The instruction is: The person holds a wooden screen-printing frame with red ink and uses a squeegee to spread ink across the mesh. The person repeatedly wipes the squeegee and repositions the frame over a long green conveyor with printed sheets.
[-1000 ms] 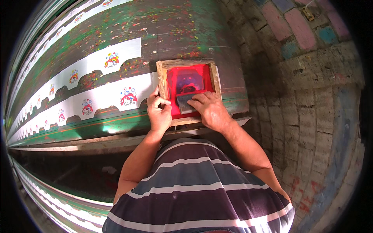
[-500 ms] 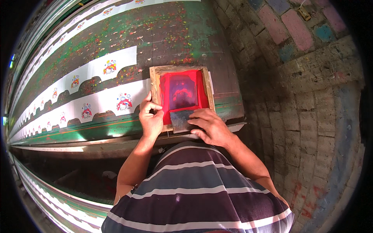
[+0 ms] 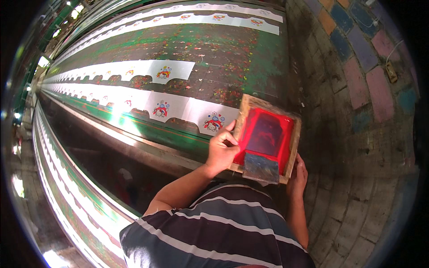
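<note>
My left hand [image 3: 220,152] is closed on the left side of a wooden screen frame [image 3: 269,106], which is tilted at the table's right end. Its mesh [image 3: 264,132] is covered in red ink around a darker middle. A dark, flat squeegee [image 3: 261,167] lies across the frame's near end. My right hand [image 3: 298,176] holds the frame's right side from outside, its fingertips partly hidden. Left of the frame, a white cut sheet [image 3: 195,109] carries a colourful cartoon print [image 3: 213,123].
The long green table [image 3: 268,58], speckled with paint, holds rows of printed white pieces [image 3: 176,69]. A second long table [image 3: 89,187] runs along my left. A brick floor [image 3: 357,187] with coloured patches and a thin cord lies to the right.
My right hand has left the squeegee and moved to the frame's right side. The frame has moved right and turned, uncovering a print on the white sheet. The view has swung leftward.
</note>
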Available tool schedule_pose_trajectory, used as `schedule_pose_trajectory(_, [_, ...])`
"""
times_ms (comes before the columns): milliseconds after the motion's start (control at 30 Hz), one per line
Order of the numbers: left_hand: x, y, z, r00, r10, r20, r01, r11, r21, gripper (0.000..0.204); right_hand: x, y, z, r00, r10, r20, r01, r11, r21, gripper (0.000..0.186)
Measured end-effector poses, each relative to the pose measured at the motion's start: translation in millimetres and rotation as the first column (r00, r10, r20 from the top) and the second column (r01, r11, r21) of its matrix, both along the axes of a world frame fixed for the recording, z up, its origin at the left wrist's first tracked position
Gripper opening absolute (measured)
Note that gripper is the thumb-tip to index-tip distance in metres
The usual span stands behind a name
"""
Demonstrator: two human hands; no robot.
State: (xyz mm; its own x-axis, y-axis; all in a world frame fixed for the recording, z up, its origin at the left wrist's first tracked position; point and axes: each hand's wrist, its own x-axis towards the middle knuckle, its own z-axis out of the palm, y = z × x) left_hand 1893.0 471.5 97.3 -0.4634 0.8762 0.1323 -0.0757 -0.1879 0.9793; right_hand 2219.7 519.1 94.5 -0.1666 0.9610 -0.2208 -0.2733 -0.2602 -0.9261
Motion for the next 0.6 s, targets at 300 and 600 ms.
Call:
schedule_pose_trajectory(300, [61.9,4.5,6.2,0.98,-0.049,-0.191,0.052,0.999,0.009,0.027,36.4,-5.2,9.3,0.994,-0.039,-0.102,0.02,0.983,-0.184,0.071])
schedule_pose_trajectory(600, [77.7,11.0,-2.4,0.988,-0.055,-0.146,0.058,0.998,0.014,0.02,51.6,-1.3,19.3,0.996,-0.083,0.026,0.087,0.983,-0.16,0.07])
